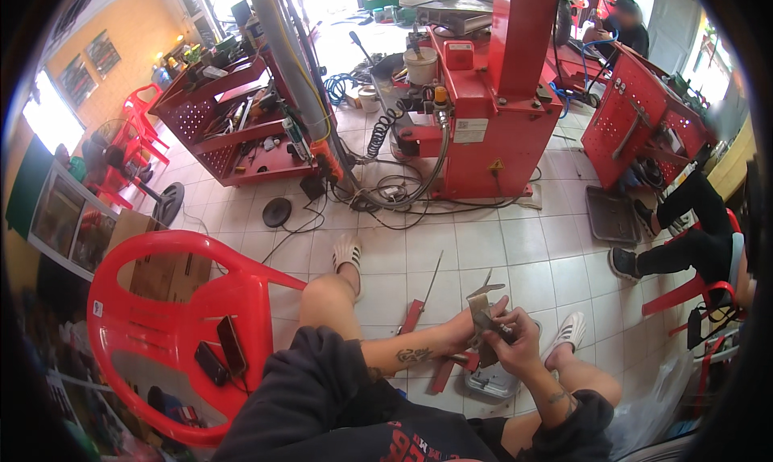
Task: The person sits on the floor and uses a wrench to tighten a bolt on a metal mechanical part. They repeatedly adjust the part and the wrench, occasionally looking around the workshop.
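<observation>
Over my lap, both hands are together at a tan, worn metal bracket with a bent tab at its top. My left hand grips it from the left, its fingers partly behind the metal. My right hand closes round its right side, where a small dark cylindrical piece shows by the fingertips; whether that piece is fixed to the bracket I cannot tell. Below the hands, a grey tray stands on the floor. Next to it lie a red metal bar and a red piece with a thin rod.
At left, a red plastic chair carries a phone and a dark wallet-like case. Ahead stand a red lift post base, a red tool cart and trailing cables. At right, a seated person's legs are near a black tray.
</observation>
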`<state>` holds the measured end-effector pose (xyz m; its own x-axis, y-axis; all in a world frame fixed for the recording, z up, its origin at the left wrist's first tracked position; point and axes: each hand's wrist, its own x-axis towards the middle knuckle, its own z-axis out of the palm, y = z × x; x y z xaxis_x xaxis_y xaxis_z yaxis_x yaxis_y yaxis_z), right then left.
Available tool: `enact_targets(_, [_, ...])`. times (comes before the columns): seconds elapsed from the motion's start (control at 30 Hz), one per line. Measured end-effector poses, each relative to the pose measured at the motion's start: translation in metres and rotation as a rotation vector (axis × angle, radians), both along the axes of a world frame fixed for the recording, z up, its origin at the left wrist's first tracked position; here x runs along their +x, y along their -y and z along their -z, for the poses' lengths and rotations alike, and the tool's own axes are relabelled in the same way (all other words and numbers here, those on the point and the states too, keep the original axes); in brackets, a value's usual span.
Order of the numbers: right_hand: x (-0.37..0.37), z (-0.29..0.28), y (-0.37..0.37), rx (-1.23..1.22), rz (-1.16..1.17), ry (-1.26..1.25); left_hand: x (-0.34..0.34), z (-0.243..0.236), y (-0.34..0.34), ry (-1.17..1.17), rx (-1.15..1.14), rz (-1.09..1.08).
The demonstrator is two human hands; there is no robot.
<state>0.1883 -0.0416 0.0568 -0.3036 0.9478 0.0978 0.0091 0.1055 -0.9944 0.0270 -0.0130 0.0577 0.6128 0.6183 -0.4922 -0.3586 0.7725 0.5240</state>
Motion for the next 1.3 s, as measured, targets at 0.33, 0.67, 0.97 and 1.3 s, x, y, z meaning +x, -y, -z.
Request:
enact_targets(0.33, [0.002,-0.001,-0.019,-0.114,0.323,-0.111,0.004,0.046,-0.007,0.087,0.035,-0.084])
enact_targets(0.67, [-0.003,-0.004,-0.015,-0.179,0.315,-0.015,0.006,0.02,-0.006,0.16,-0.045,-0.156])
enact_targets(0.97, [0.002,0.011,-0.027,-0.15,0.333,0.14,0.006,0.032,-0.003,-0.135,0.391,-0.164])
enact_targets(1.3, [0.004,0.006,-0.029,-0.122,0.275,0.302,0.001,0.019,-0.005,-0.207,0.333,-0.262])
